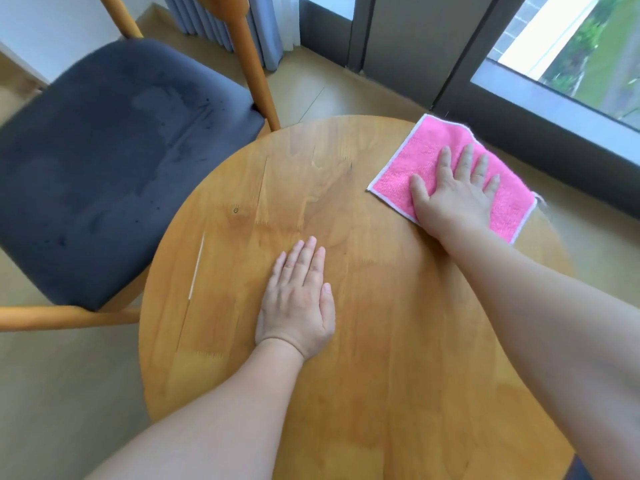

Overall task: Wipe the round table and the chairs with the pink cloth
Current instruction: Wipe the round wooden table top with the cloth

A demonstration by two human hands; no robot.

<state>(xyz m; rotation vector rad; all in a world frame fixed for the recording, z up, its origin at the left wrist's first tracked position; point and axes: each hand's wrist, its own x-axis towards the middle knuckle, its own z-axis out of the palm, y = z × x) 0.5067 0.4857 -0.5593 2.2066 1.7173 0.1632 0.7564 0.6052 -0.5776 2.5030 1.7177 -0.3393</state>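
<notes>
Leftmost, a wooden-framed chair with a dark blue upholstered seat [114, 168] stands just beside the round light-wood tabletop [363, 341], its near front corner tucked close against the tabletop's left rim and its seat fabric mottled with darker patches. A thin pale scratch-like line [196, 268] runs along the wood near that left rim. Just right of it, the left hand [298, 299] lies flat on the bare wood, released, fingers straight and together, holding nothing; bare wood spreads on all sides of it, most of it toward the near edge and the middle. Between the two hands a wide band of uncovered wood stretches to the far rim. Farther right, the pink square terry cloth with a pale hem [433, 157] lies spread flat at the far right edge of the tabletop, its far corner reaching the rim and its right corner hanging slightly past it. The right hand [453, 192] presses down on the cloth with straight, spread fingers, palm flat, not gripping. Beyond the rim are the light wood floor [322, 81], blue-grey curtains [221, 22] and a dark-framed glass door [519, 81].
</notes>
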